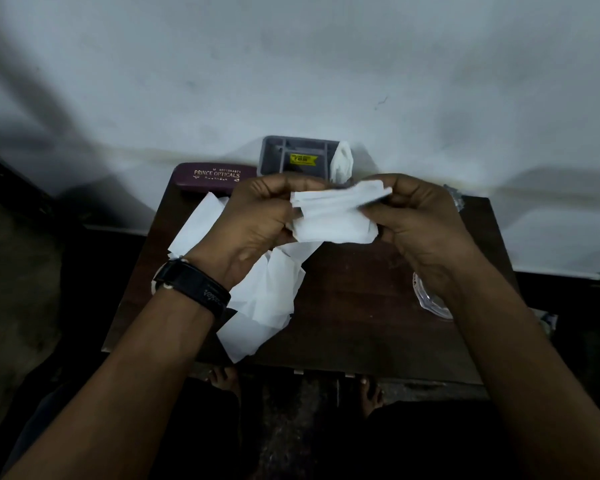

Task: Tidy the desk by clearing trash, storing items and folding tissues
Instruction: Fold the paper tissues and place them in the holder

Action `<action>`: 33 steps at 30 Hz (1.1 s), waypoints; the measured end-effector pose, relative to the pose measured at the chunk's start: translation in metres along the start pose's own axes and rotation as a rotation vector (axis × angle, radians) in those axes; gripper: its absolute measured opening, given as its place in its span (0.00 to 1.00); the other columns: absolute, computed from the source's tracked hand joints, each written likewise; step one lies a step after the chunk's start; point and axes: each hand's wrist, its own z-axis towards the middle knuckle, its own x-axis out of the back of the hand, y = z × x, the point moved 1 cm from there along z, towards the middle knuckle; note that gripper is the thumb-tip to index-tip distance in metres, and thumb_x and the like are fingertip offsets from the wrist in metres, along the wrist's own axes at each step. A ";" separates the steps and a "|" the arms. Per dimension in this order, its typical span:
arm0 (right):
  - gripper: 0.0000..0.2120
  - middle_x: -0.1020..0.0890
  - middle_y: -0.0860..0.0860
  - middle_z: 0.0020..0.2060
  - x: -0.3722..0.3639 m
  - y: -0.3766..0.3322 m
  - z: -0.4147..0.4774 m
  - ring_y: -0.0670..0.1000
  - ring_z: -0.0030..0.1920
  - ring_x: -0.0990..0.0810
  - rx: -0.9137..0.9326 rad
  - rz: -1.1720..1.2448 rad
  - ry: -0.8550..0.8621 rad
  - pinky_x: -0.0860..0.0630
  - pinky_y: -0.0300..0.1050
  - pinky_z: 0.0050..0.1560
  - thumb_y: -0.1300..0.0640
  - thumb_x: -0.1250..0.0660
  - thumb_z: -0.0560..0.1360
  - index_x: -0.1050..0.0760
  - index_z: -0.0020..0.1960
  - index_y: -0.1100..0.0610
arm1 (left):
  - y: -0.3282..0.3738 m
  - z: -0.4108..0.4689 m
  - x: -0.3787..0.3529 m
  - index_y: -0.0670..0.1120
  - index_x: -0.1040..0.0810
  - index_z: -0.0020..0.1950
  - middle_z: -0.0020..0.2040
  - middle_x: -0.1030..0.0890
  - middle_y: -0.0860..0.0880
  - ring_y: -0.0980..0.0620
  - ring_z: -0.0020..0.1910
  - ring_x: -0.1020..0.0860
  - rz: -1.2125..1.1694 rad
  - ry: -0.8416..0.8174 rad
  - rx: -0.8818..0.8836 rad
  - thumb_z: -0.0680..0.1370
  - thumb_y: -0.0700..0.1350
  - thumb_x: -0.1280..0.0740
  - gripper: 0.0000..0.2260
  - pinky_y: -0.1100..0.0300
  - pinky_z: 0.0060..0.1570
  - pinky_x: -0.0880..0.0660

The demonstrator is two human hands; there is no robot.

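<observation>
Tissue [336,216] is mid-frame, held up off the tabletop [361,306] between both hands. It's partly folded: stacked layer edges show along the top, the lower part is crumpled.

Left hand [257,216] grips the tissue's left end with its fingers curled in over the paper. Right hand [416,220] pinches the right end, thumb and fingertips closed on it. Nothing else in either hand.

Below and left of the held one is a pile [267,299] of loose white tissues. They're unfolded and overlapping, running from left-centre of the tabletop down to its near edge. The left wrist covers part of the pile. Black watch [194,289] on that wrist.

Far edge of the tabletop, against the wall [291,64]:
- Maroon case [215,176], up and left of the hands. It's closed, lying flat, with gold "PRINCE OPTICALS" lettering.
- Grey tray [267,154] just right of the case. It's divided into compartments, with a yellow sticker [303,159] in the middle one.
- White wad [342,161] standing at the tray's right end. Can't tell if it's inside the tray or just beside it.

Right side of the tabletop: clear plastic item [426,296], mostly hidden by the right forearm, so I can't identify it.
</observation>
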 end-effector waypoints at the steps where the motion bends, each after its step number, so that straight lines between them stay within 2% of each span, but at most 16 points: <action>1: 0.14 0.12 0.54 0.47 -0.001 0.000 0.000 0.54 0.51 0.13 0.021 -0.029 0.009 0.17 0.56 0.57 0.74 0.32 0.75 0.16 0.49 0.57 | 0.000 0.001 -0.001 0.46 0.15 0.53 0.59 0.15 0.41 0.49 0.46 0.16 -0.009 0.012 0.005 0.78 0.26 0.40 0.20 0.60 0.37 0.18; 3: 0.15 0.12 0.54 0.45 0.000 0.002 0.003 0.55 0.50 0.14 0.062 -0.064 0.026 0.17 0.55 0.56 0.74 0.33 0.75 0.15 0.45 0.56 | 0.002 0.002 -0.003 0.48 0.16 0.54 0.60 0.16 0.42 0.48 0.48 0.17 -0.085 0.029 0.035 0.79 0.28 0.43 0.21 0.56 0.40 0.16; 6: 0.17 0.11 0.50 0.44 0.000 0.003 0.004 0.53 0.51 0.13 0.129 -0.112 0.035 0.16 0.48 0.52 0.74 0.32 0.74 0.14 0.44 0.53 | 0.005 0.002 -0.002 0.45 0.18 0.57 0.54 0.17 0.43 0.46 0.46 0.15 -0.262 0.027 0.137 0.84 0.41 0.41 0.11 0.51 0.40 0.15; 9: 0.23 0.12 0.42 0.43 -0.001 0.001 0.004 0.45 0.50 0.13 0.169 -0.228 0.032 0.18 0.38 0.48 0.77 0.36 0.72 0.15 0.42 0.50 | 0.002 0.006 0.001 0.43 0.19 0.59 0.56 0.14 0.41 0.43 0.52 0.14 -0.269 0.039 0.205 0.84 0.57 0.41 0.21 0.46 0.45 0.15; 10: 0.24 0.12 0.43 0.44 -0.002 0.001 0.004 0.45 0.51 0.14 0.176 -0.246 0.028 0.18 0.39 0.49 0.77 0.38 0.71 0.15 0.42 0.50 | 0.002 0.005 0.000 0.43 0.18 0.59 0.56 0.14 0.42 0.44 0.53 0.14 -0.212 0.032 0.191 0.83 0.57 0.38 0.19 0.48 0.44 0.15; 12: 0.25 0.12 0.46 0.47 -0.003 0.002 0.003 0.47 0.53 0.14 0.176 -0.252 0.027 0.16 0.45 0.53 0.77 0.38 0.71 0.15 0.42 0.50 | -0.002 0.004 -0.002 0.45 0.18 0.58 0.55 0.14 0.45 0.47 0.50 0.14 -0.090 0.024 0.126 0.80 0.46 0.28 0.09 0.53 0.42 0.15; 14: 0.21 0.12 0.49 0.49 -0.004 0.001 0.003 0.50 0.54 0.13 0.128 -0.201 0.022 0.16 0.49 0.54 0.76 0.36 0.74 0.14 0.45 0.52 | -0.006 0.004 0.000 0.47 0.18 0.59 0.57 0.14 0.44 0.50 0.49 0.13 -0.034 0.061 0.077 0.76 0.39 0.25 0.13 0.57 0.40 0.16; 17: 0.15 0.13 0.54 0.53 -0.009 -0.005 0.003 0.56 0.54 0.13 -0.068 0.072 0.007 0.15 0.51 0.50 0.70 0.41 0.82 0.18 0.56 0.57 | -0.005 0.004 0.004 0.47 0.18 0.61 0.58 0.15 0.42 0.47 0.52 0.14 -0.066 0.103 0.034 0.74 0.36 0.24 0.16 0.57 0.42 0.16; 20: 0.09 0.13 0.55 0.55 -0.013 -0.010 0.003 0.55 0.54 0.13 -0.200 0.335 -0.024 0.15 0.51 0.50 0.56 0.43 0.86 0.24 0.60 0.53 | -0.006 0.005 0.004 0.46 0.18 0.63 0.56 0.15 0.44 0.47 0.53 0.14 -0.068 0.101 -0.003 0.73 0.36 0.23 0.19 0.59 0.40 0.17; 22: 0.12 0.13 0.54 0.55 -0.019 -0.009 0.002 0.55 0.55 0.14 -0.232 0.300 -0.094 0.15 0.51 0.53 0.51 0.43 0.86 0.24 0.60 0.54 | -0.007 0.004 0.001 0.47 0.19 0.63 0.56 0.15 0.47 0.50 0.53 0.15 0.071 0.095 -0.066 0.72 0.37 0.21 0.21 0.62 0.42 0.17; 25: 0.14 0.17 0.58 0.62 -0.027 -0.001 0.001 0.57 0.62 0.17 -0.215 0.203 -0.165 0.20 0.54 0.63 0.59 0.41 0.85 0.26 0.69 0.61 | -0.009 0.003 -0.004 0.48 0.21 0.68 0.59 0.16 0.51 0.53 0.57 0.16 0.214 0.073 -0.110 0.71 0.38 0.20 0.26 0.59 0.56 0.18; 29: 0.23 0.22 0.55 0.69 -0.030 0.007 0.003 0.54 0.68 0.21 -0.193 0.030 -0.180 0.26 0.56 0.71 0.60 0.38 0.84 0.35 0.78 0.56 | -0.011 0.003 -0.008 0.51 0.27 0.71 0.60 0.18 0.49 0.49 0.56 0.15 0.132 0.011 -0.012 0.74 0.41 0.22 0.27 0.47 0.53 0.16; 31: 0.27 0.21 0.55 0.68 -0.028 0.009 0.005 0.54 0.66 0.20 -0.140 -0.077 -0.118 0.24 0.56 0.69 0.60 0.33 0.81 0.36 0.78 0.54 | -0.012 0.003 -0.006 0.50 0.28 0.72 0.59 0.19 0.48 0.47 0.54 0.15 0.078 0.001 0.018 0.75 0.38 0.24 0.27 0.44 0.50 0.15; 33: 0.29 0.17 0.54 0.61 -0.025 0.007 0.006 0.53 0.61 0.17 -0.109 -0.140 -0.063 0.19 0.51 0.62 0.61 0.28 0.78 0.33 0.76 0.54 | -0.012 0.003 -0.004 0.51 0.27 0.72 0.61 0.21 0.49 0.48 0.57 0.16 0.139 0.025 -0.034 0.73 0.38 0.22 0.30 0.46 0.53 0.16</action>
